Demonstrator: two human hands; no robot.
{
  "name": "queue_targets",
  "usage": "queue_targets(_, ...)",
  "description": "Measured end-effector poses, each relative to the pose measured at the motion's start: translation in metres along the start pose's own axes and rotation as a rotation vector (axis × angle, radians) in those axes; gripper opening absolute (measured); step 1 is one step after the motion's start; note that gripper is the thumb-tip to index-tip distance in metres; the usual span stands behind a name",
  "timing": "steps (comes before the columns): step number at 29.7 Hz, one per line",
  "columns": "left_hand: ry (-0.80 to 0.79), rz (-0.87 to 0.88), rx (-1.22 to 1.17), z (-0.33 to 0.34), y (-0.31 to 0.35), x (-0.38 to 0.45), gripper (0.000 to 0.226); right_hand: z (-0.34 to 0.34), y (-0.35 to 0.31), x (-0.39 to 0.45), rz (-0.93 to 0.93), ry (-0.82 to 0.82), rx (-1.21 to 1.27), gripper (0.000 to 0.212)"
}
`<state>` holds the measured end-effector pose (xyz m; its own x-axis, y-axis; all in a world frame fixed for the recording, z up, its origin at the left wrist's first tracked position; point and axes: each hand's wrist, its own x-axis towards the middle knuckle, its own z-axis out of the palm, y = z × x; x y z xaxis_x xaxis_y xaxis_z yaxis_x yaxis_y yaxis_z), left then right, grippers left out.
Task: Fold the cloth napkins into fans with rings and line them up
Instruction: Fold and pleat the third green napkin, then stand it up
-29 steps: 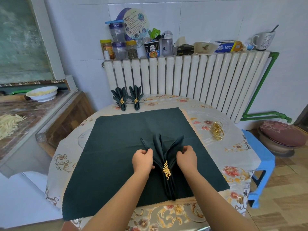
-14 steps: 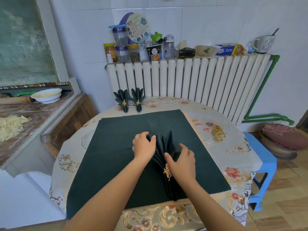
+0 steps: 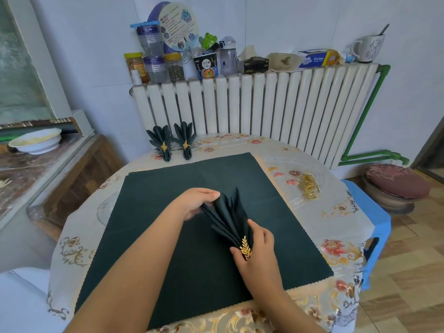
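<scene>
1. We are gripping the fan at its ringed waist with our right hand, thumb and fingers curled round the fold just beside the gold ring.
2. We are pinching the fan's outer left pleat with our left hand, fingertips curled over the fabric edge, so both hands are closed on the same napkin.
3. The fan is sitting over the middle of the flat cloth that is lying spread on the bench; we cannot tell whether its pleats are resting on the cloth or hanging just above it.
4. Its long axis is running from the ring, near us and to the right, up and away to the pleat tips, tilting slightly left.
5. Two finished fans are standing side by side at the far left edge of the bench, against the radiator, well apart from our hands.
6. We are judging the row as lying ahead and to the left of the fan, so the left hand is the nearer one; the next free place looks to be just right of the second fan.
7. Spare rings are lying in a heap to the right of the cloth, nearer the right hand.
</scene>
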<state>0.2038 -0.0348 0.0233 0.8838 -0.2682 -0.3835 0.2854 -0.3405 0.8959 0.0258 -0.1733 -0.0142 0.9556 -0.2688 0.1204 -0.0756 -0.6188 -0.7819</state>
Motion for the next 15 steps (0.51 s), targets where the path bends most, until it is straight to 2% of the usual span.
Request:
queue_targets(5, -0.105, 0.093, -0.305, -0.002, -0.021, 0.005, 0.021, -0.003, 0.003, 0.003, -0.02, -0.021, -0.004, 0.067)
queue_targets(8, -0.162, 0.139, -0.398, 0.0, -0.025, 0.001, 0.03, -0.002, 0.003, 0.006, -0.018, -0.044, 0.002, 0.067)
queue_targets(10, -0.154, 0.16, -0.435, 0.003, -0.027, 0.002, 0.027, -0.001, 0.004, 0.008, -0.014, -0.045, 0.005, 0.067)
queue_targets(13, -0.107, 0.157, -0.504, 0.008, -0.03, 0.002, 0.008, -0.001, 0.005, 0.009, -0.012, -0.048, 0.001, 0.067)
queue_targets(15, -0.086, 0.143, -0.574, 0.01, -0.029, 0.0, 0.012, -0.001, 0.005, 0.009, -0.012, -0.046, -0.002, 0.066)
